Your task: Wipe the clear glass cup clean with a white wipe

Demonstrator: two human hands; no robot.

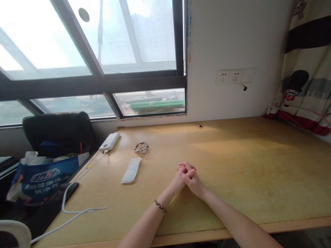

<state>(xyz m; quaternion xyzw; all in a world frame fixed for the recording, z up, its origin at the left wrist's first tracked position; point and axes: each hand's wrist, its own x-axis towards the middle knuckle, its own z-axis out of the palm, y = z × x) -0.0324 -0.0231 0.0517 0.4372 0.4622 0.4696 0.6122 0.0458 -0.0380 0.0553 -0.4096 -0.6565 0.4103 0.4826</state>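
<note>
My left hand (179,179) and my right hand (193,179) rest on the wooden desk (245,165), clasped together with the fingers interlaced. Nothing shows between them. A beaded bracelet (160,206) circles my left wrist. Nearest to the hands, to the left, lies a folded white tissue (131,170). Behind it sits a small clear glass dish (141,148). A white power bank (109,142) lies near the desk's far left corner, with a white cable (77,206) trailing along the left edge.
A black phone (53,206) lies at the desk's left edge. A blue bag (41,179) and a black chair (58,132) stand to the left. The window fills the back left; wall sockets (230,77) and a hanging curtain (305,79) are at the right.
</note>
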